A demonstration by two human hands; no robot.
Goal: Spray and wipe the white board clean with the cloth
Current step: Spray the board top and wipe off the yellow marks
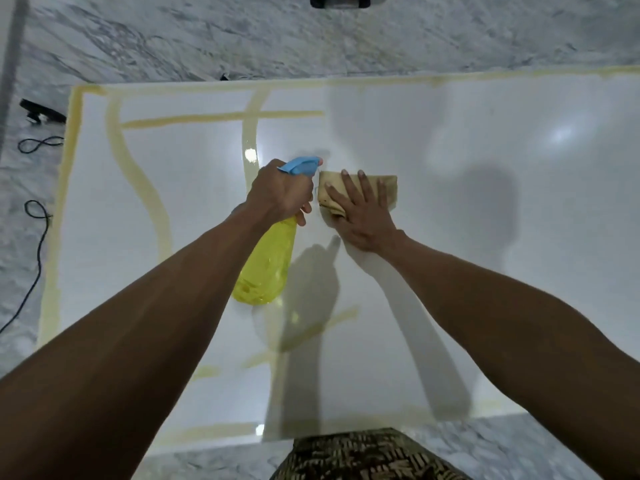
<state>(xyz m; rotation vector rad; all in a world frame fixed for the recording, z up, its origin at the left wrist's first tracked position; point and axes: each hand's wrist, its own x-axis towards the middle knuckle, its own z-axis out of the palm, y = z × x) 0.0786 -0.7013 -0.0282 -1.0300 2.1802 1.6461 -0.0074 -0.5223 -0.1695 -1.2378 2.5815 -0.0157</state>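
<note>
A large white board (485, 202) lies flat on a marble floor, with yellowish streaks across its left half and along its edges. My left hand (280, 194) grips a yellow spray bottle (266, 268) by its blue trigger head, nozzle pointing away from me, held over the board's middle. My right hand (360, 209) lies flat, fingers spread, pressing a folded tan cloth (388, 185) onto the board right beside the nozzle. Most of the cloth is hidden under the hand.
Grey-white marble floor (311, 39) surrounds the board. A black cable (34, 237) and a small black object (41, 110) lie left of the board. A dark object (341, 1) sits at the top edge. Patterned clothing (363, 455) shows at the bottom.
</note>
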